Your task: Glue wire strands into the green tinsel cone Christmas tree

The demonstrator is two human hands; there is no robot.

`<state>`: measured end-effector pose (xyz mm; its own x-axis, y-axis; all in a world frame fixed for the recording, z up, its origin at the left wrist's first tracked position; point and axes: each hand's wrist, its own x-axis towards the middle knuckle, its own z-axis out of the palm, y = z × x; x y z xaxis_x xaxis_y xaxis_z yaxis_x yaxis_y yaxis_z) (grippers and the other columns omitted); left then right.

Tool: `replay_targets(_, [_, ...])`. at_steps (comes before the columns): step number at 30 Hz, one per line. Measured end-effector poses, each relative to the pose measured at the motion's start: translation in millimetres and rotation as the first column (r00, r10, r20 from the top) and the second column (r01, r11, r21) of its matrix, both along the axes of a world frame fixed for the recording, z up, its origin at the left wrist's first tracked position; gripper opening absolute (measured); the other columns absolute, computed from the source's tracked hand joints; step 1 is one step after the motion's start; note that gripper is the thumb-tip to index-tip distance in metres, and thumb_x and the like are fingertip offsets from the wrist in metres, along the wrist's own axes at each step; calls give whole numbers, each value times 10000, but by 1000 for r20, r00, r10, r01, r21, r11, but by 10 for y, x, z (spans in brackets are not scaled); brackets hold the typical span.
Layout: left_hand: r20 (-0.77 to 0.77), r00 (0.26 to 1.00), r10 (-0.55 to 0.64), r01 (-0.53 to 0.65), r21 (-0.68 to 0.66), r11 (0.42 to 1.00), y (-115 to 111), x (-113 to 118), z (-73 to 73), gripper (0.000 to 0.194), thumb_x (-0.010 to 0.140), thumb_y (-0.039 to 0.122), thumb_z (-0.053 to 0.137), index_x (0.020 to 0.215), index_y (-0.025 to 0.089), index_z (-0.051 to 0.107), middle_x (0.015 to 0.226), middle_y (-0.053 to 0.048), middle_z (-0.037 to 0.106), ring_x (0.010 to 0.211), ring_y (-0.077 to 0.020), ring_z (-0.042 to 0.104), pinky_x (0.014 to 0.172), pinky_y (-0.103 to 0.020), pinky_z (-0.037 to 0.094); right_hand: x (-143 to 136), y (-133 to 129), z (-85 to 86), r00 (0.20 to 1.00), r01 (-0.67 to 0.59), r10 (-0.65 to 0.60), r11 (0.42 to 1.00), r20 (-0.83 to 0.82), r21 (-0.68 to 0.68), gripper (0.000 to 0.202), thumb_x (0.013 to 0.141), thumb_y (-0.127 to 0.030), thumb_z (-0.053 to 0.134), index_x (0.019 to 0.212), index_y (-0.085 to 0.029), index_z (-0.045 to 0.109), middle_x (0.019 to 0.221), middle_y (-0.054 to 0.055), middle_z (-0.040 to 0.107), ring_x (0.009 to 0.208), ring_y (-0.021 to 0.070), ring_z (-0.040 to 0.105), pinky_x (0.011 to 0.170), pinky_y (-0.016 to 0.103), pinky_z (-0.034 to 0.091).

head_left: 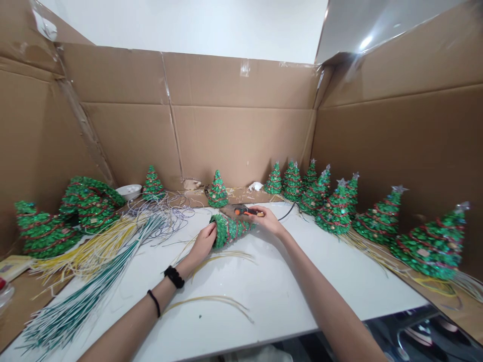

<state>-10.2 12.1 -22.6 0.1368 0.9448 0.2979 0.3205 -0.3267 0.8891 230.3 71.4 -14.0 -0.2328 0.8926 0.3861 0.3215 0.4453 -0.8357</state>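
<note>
A small green tinsel tree (231,230) with red garland lies on its side above the white tabletop (234,286), its wide base facing left. Fingers of my left hand (207,237) are closed on the rim of that base. My right hand (266,217) grips an orange-and-black handled tool (247,211), held over the tree's upper side; what its tip touches is too small to tell. Thin yellow strands (222,255) lie on the table below the tree, with more strands (211,300) nearer the front edge.
Bundles of yellow (94,241) and green wires (86,286) spread at the left, beside tangled purple wires (166,213). Decorated trees stand at the far left, at the back (218,190) and along the right (335,211). A white bowl (129,191) sits back left. Cardboard walls (241,136) surround the table.
</note>
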Motion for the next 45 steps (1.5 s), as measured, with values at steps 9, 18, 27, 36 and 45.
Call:
replay_targets(9, [-2, 1000, -1, 1, -1, 1000, -14, 6, 7, 330, 806, 406, 427, 849, 137, 614, 842, -56, 646, 756, -168, 542, 733, -269, 432, 109, -40, 3, 623, 621, -676, 733, 393, 277, 361, 766, -287, 560, 1102, -158, 587, 988, 94, 658, 926, 243, 503, 797, 322, 355])
replay_targets(18, [5, 1000, -6, 7, -15, 1000, -25, 16, 29, 320, 795, 408, 434, 832, 143, 610, 815, -46, 642, 744, -164, 532, 746, -268, 436, 157, -31, -131, 495, 750, -678, 649, 543, 126, 229, 768, -283, 555, 970, -176, 538, 939, 91, 627, 946, 257, 473, 712, 303, 320])
replay_targets(27, [-9, 1000, 8, -8, 4, 1000, -19, 11, 21, 297, 809, 384, 435, 800, 143, 608, 788, -40, 639, 725, -158, 531, 736, -273, 441, 206, 46, -278, 529, 719, -683, 676, 503, 161, 249, 722, -291, 582, 942, -178, 547, 917, 126, 602, 904, 283, 472, 709, 350, 347])
replay_targets(36, [33, 999, -27, 26, 14, 1000, -2, -3, -7, 343, 817, 391, 429, 954, 135, 612, 931, -62, 644, 841, -175, 542, 803, -291, 433, -58, -42, -80, 682, 601, -681, 729, 266, 327, 240, 820, -305, 453, 953, -150, 579, 995, 136, 534, 934, 270, 434, 836, 385, 337])
replay_targets(45, [77, 997, -32, 34, -21, 999, 4, 4, -29, 347, 825, 404, 446, 939, 128, 624, 892, -54, 655, 823, -174, 556, 771, -278, 447, -593, -406, 173, 994, 105, -114, 924, 3, 367, 195, 877, -297, 400, 910, -201, 567, 888, 46, 592, 864, 192, 493, 786, 308, 371])
